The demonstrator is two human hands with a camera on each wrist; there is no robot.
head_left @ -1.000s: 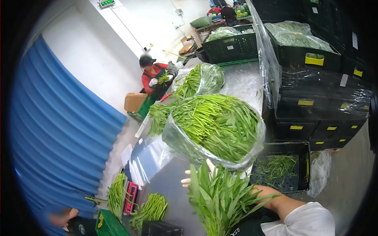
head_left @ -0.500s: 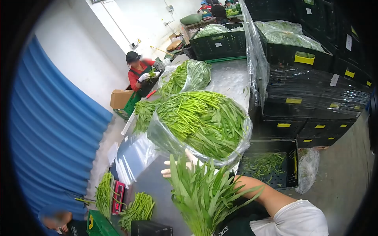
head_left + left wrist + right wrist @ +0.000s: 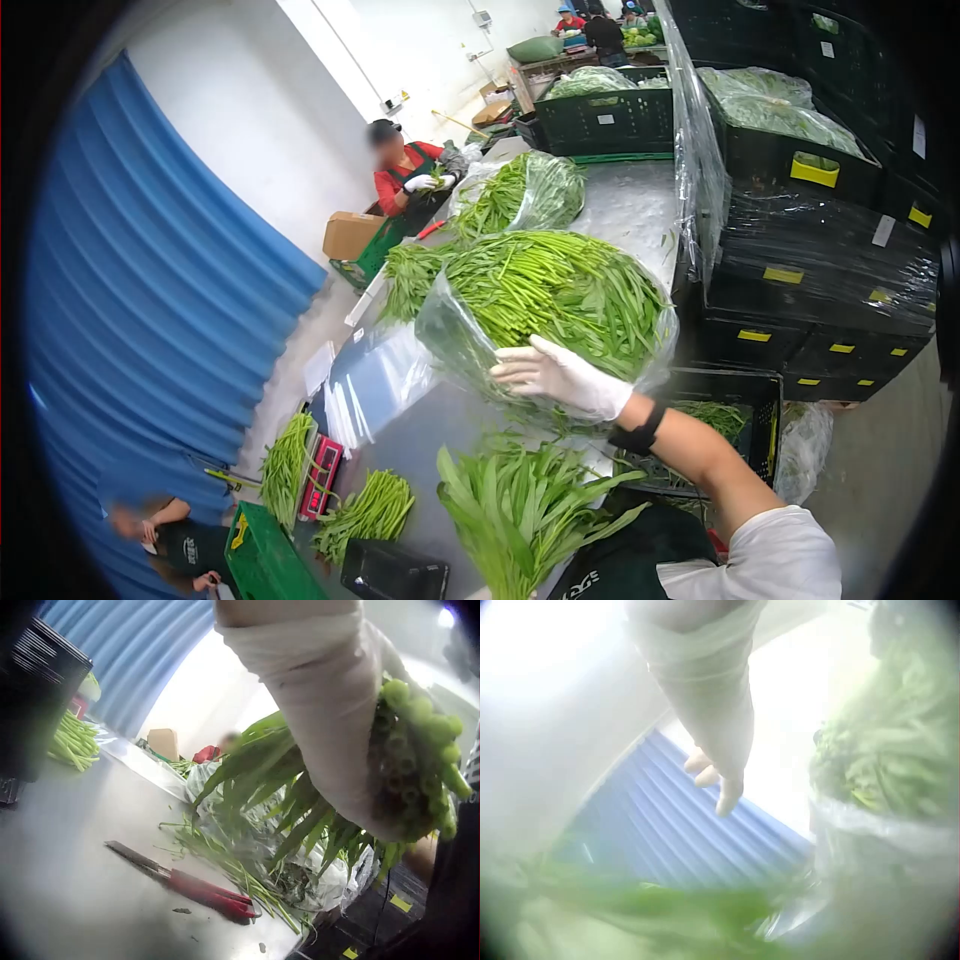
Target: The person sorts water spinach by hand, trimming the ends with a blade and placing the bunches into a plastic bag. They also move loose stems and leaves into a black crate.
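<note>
In the left wrist view my gloved left hand (image 3: pixel 322 727) grips a thick bunch of leafy greens with hollow stems (image 3: pixel 401 761), the cut ends showing beside the palm. The head view shows that bunch's long leaves (image 3: pixel 520 510) fanned upward in front of my apron, with the left hand hidden below. My gloved right hand (image 3: pixel 560 378) reaches across the front of a large clear plastic bag (image 3: pixel 440 325), fingers extended and holding nothing. Piled greens (image 3: pixel 540 285) fill that bag, stems toward the left. The right wrist view is hazy, with the hand (image 3: pixel 712 735) hanging fingers down.
A red-handled knife (image 3: pixel 210 894) lies on the metal table (image 3: pixel 112 900) near loose stems. Left are a red scale (image 3: pixel 320 475), trimmed bunches (image 3: pixel 370 510) and a green crate (image 3: pixel 265 560). Black crates (image 3: pixel 820 290) are stacked right. One person (image 3: pixel 405 170) works across the table, another (image 3: pixel 185 540) at lower left.
My right hand has come out from behind the held bunch and risen over the front of the large bag. The bunch sits slightly lower, still in my left hand. The head view has shifted.
</note>
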